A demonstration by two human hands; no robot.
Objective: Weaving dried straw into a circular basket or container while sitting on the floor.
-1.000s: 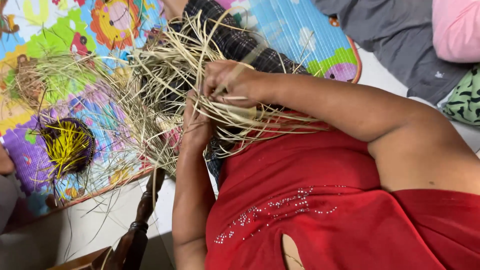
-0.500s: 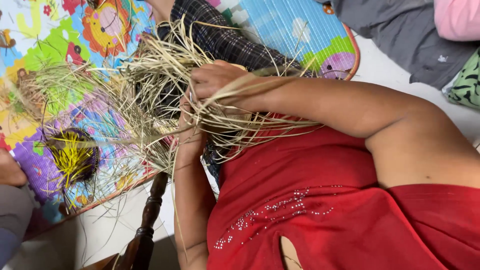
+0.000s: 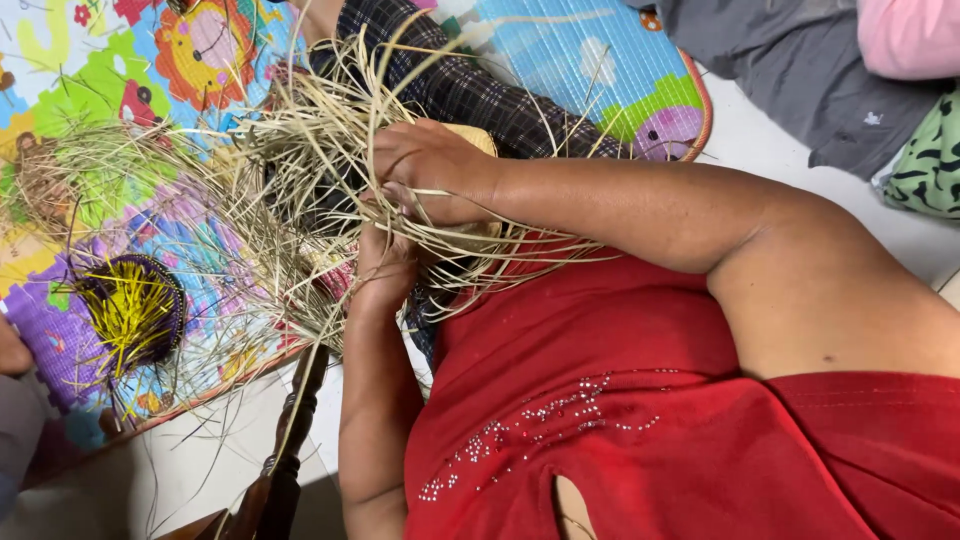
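Observation:
My right hand reaches across from the right and is closed on pale straw strands over a tan woven piece. My left hand comes up from below, just under the right hand, and grips the same bunch of strands from beneath. The loose straw ends fan out to the left and over my red shirt. The woven piece rests on my lap, on dark checked cloth, and is mostly hidden by my hands.
A colourful play mat lies under the straw. A dark round woven piece with yellow strands sits on it at the left. A dark carved wooden leg stands below. Another person's hand shows at the left edge. Grey cloth and cushions lie at the upper right.
Both hands stay on the straw with small finger shifts. The view has drifted slightly.

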